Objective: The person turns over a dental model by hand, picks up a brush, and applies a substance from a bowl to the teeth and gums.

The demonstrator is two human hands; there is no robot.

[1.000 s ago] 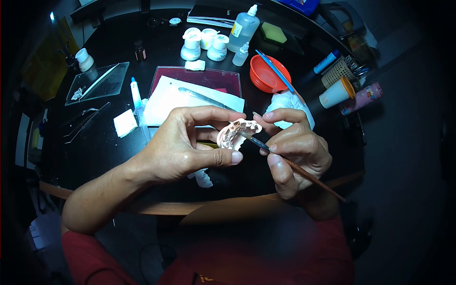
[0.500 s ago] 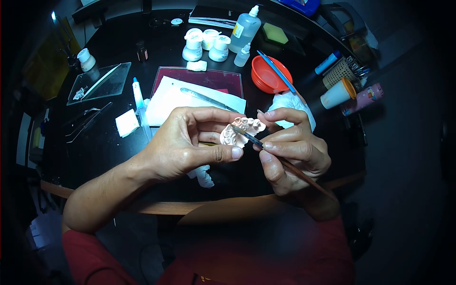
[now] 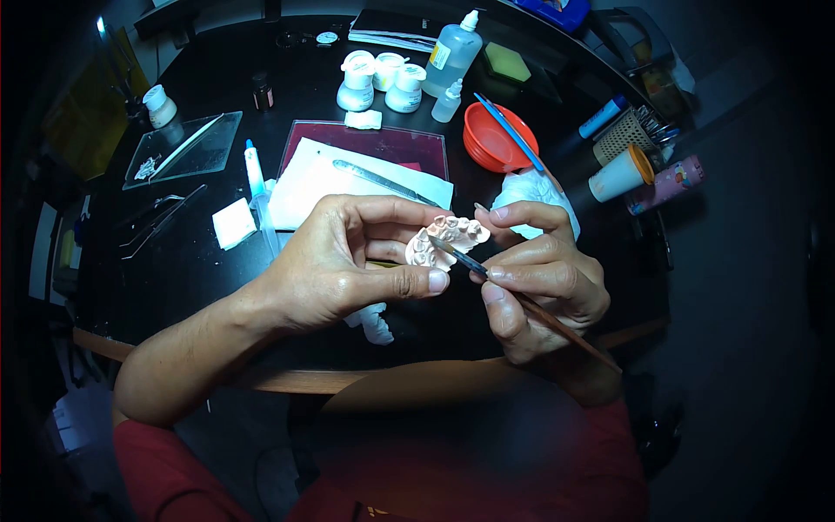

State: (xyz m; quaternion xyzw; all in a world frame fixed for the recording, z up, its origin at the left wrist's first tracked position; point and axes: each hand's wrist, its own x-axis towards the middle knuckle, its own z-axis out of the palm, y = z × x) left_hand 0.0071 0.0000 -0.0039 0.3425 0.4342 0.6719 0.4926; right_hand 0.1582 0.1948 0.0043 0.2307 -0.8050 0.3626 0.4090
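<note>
Two-handed working over black table (image 3: 191,270), near front edge. Pinching pink dental cast (image 3: 448,237) with left hand (image 3: 335,261), thumb and fingers closed on it. Gripping thin brush (image 3: 570,335) with right hand (image 3: 548,283), fingers closed, touching tip to cast's teeth.

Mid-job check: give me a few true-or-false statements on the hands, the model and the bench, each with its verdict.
1. The left hand holds the model. True.
2. The right hand is empty. False: it grips a brush, whose tip is at the model's teeth.
3. A blue stick lies across the orange bowl. True.
4. The white jars lie tipped over. False: they stand upright behind the paper.
5. The glass slab is right of the bowl. False: it lies far to the bowl's left.
</note>
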